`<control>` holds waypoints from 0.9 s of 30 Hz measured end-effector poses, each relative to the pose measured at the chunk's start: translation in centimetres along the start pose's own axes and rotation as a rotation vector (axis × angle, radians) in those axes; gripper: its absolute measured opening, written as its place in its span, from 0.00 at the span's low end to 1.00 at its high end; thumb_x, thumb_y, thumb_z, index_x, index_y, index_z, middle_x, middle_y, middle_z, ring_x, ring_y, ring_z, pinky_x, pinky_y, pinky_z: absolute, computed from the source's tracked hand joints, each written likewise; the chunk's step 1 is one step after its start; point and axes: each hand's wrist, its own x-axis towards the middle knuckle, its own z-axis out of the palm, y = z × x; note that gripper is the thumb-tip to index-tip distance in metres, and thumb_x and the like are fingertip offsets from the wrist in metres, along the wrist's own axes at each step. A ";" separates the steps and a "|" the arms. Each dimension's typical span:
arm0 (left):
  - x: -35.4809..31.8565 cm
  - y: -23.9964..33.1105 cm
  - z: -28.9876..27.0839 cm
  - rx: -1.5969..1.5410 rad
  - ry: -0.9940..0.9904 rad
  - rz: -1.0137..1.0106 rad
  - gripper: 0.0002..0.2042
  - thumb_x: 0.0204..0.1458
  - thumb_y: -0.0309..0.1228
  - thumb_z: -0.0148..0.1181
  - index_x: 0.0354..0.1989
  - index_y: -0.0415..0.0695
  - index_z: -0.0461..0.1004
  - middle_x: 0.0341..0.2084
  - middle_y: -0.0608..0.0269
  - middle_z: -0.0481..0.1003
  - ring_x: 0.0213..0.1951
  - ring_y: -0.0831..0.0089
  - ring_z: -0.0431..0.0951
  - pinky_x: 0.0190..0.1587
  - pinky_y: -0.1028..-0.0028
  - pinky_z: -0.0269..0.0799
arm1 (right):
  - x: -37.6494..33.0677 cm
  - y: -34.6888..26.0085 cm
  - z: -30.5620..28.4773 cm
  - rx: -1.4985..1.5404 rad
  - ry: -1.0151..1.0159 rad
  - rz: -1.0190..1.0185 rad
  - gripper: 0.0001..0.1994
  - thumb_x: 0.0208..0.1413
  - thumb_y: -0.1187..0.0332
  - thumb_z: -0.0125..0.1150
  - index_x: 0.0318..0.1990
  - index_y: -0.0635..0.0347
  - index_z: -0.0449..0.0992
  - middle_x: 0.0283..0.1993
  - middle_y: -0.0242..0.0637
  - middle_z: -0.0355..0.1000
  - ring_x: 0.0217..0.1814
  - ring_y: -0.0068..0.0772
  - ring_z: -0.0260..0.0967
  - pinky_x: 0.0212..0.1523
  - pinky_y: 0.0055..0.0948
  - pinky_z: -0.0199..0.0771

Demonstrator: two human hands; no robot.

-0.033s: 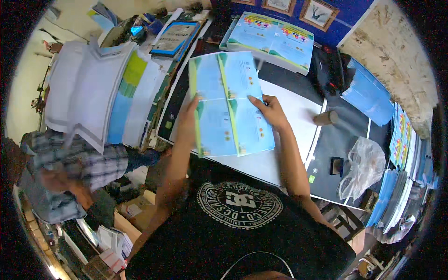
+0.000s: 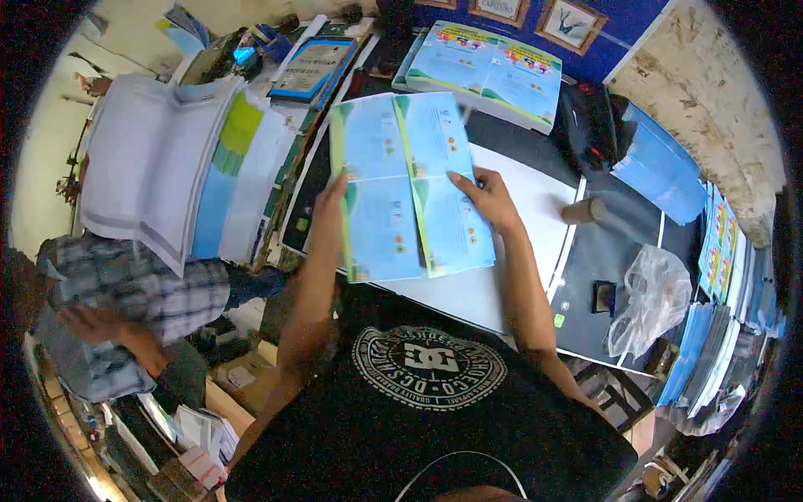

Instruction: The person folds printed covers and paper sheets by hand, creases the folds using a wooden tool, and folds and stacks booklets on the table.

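Note:
Two light-blue printed sheets with green and yellow edging are held up side by side over the table. My left hand [image 2: 329, 219] is closed on the outer edge of the left sheet [image 2: 381, 222], its fingers hidden behind the paper. The right printed sheet [image 2: 452, 222] is gripped at its outer edge by my right hand [image 2: 492, 203], with the thumb on top. The two sheets meet near the top, and a narrow gap opens between them lower down. Layered edges show at the lower right corner of the right sheet, so it may be several together.
Beneath lies a white board [image 2: 531, 222] on a black tabletop. Stacked printed sheets [image 2: 485, 71] stand at the back. On the right are a brown cylinder [image 2: 584, 211], a clear plastic bag [image 2: 651, 297] and blue paper stacks [image 2: 661, 167]. Another person [image 2: 142, 293] is at left, beside large white sheets [image 2: 150, 159].
My left hand has shifted slightly left with the left sheet, widening the gap between the two sheets. My right hand has barely moved. The other person's hand at left has shifted.

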 end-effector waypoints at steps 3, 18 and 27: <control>-1.0 4.1 -0.6 -0.054 -0.008 -0.171 0.23 0.62 0.46 0.57 0.52 0.37 0.76 0.45 0.59 0.77 0.42 0.74 0.79 0.40 0.72 0.77 | 0.2 1.3 -0.7 -0.082 0.190 -0.283 0.25 0.58 0.59 0.66 0.57 0.66 0.74 0.44 0.45 0.77 0.40 0.30 0.75 0.41 0.28 0.74; -2.6 -0.6 8.1 -0.340 -0.171 -0.290 0.28 0.65 0.50 0.49 0.60 0.36 0.68 0.48 0.53 0.76 0.47 0.65 0.80 0.49 0.67 0.78 | -0.9 -1.1 2.3 -0.027 -0.053 0.096 0.32 0.58 0.42 0.61 0.45 0.71 0.78 0.40 0.49 0.79 0.37 0.35 0.78 0.41 0.33 0.77; -2.3 -0.6 8.3 -0.485 -0.319 -0.301 0.28 0.67 0.50 0.44 0.63 0.38 0.65 0.51 0.53 0.75 0.48 0.66 0.79 0.50 0.67 0.78 | -0.7 0.1 2.1 0.143 -0.059 0.024 0.27 0.59 0.49 0.65 0.47 0.70 0.79 0.37 0.44 0.80 0.34 0.29 0.77 0.38 0.28 0.77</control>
